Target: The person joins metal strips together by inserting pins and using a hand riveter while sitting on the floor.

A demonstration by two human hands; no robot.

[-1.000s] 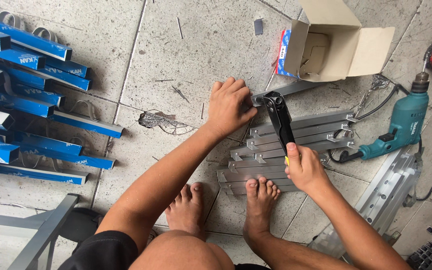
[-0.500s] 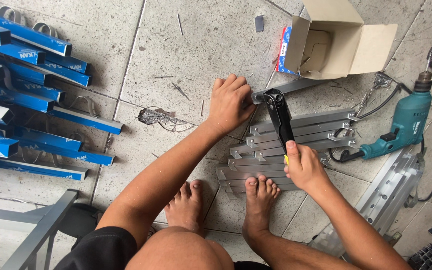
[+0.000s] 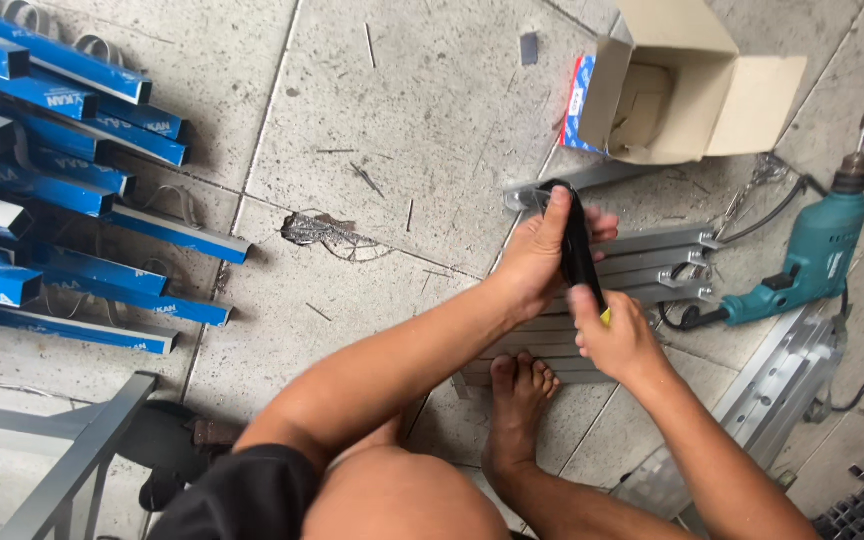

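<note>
Both hands grasp a black hand tool above stacked grey metal profiles. The left hand clasps its upper body; the right hand clenches the yellow-tipped handle end below. A teal electric drill lies well right; an open cardboard box sits beyond.

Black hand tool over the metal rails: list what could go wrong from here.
1. Both hands grip the black hand tool: the left hand sits at its head, so fingers might get pinched if the handles close.
2. A bare foot rests on the grey metal rails; an edge or a slipping tool could cut it.
3. Thin metal scraps lie on the concrete floor near bare skin.
</note>
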